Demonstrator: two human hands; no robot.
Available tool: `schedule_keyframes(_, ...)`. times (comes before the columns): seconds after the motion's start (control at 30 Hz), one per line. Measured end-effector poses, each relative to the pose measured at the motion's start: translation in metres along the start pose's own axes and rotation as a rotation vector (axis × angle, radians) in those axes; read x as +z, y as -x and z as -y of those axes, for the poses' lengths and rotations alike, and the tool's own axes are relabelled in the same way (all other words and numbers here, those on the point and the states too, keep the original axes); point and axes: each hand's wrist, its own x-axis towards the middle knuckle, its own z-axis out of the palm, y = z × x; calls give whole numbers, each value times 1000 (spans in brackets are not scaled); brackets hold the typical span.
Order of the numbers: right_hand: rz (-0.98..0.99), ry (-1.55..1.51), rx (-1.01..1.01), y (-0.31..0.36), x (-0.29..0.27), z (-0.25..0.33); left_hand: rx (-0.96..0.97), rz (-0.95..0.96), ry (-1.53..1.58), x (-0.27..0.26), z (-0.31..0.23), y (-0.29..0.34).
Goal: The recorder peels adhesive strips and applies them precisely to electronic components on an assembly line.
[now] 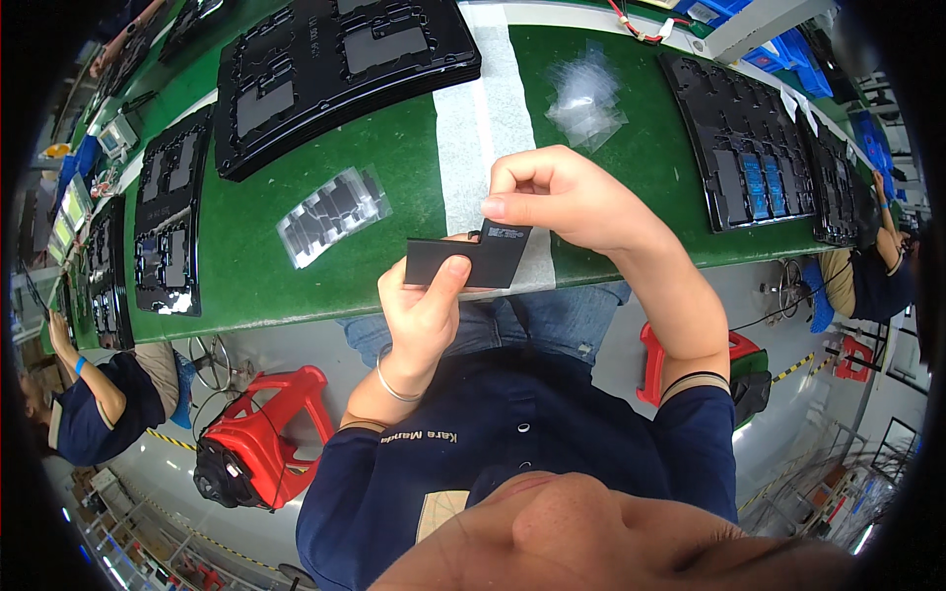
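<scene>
A flat black L-shaped battery (pixel 483 264) with small pale print at its upper right end is held just above the near edge of the bench. My left hand (pixel 422 317) grips its lower left part, thumb on the top face and fingers underneath. With thumb and forefinger pinched together, my right hand (pixel 567 197) holds the narrow upper right end. A small dark tab shows at the inner corner. To the left lies a transparent sheet with dark strips (pixel 335 215). Beyond my right hand is a loose pile of thin transparent films (pixel 586 98).
A stack of black moulded trays (pixel 345 94) stands at the far left. More black trays lie on the left (pixel 169 212) and right (pixel 739 148), the right one holding blue pieces. A white strip (pixel 483 79) crosses the green bench (pixel 414 187). Red stools (pixel 266 424) stand below; co-workers sit both sides.
</scene>
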Motion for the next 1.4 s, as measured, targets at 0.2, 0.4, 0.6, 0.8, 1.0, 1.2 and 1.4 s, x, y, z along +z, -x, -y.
schedule_keyframes(0.2,-11,659,-297,-3,3,17,-79,-23,5,2,-3,-1)
schedule_keyframes(0.4,-78,130,-196,-11,-1,13,132,-87,188,9,-4,-7)
schedule_keyframes(0.6,-189,628,-268,-17,20,20,213,-144,145,7,0,-10)
schedule_keyframes(0.8,-35,141,-159,-25,8,11,82,-65,208,-6,-14,-16)
schedule_keyframes(1.0,-26,270,-208,-23,-1,-6,30,127,-188,-17,-38,-22)
schedule_keyframes(1.2,-144,219,-300,-21,-11,-17,500,-199,-1074,-66,-109,-120)
schedule_keyframes(1.4,-151,359,-439,-25,-9,-29,959,-148,-1807,-114,-119,-248)
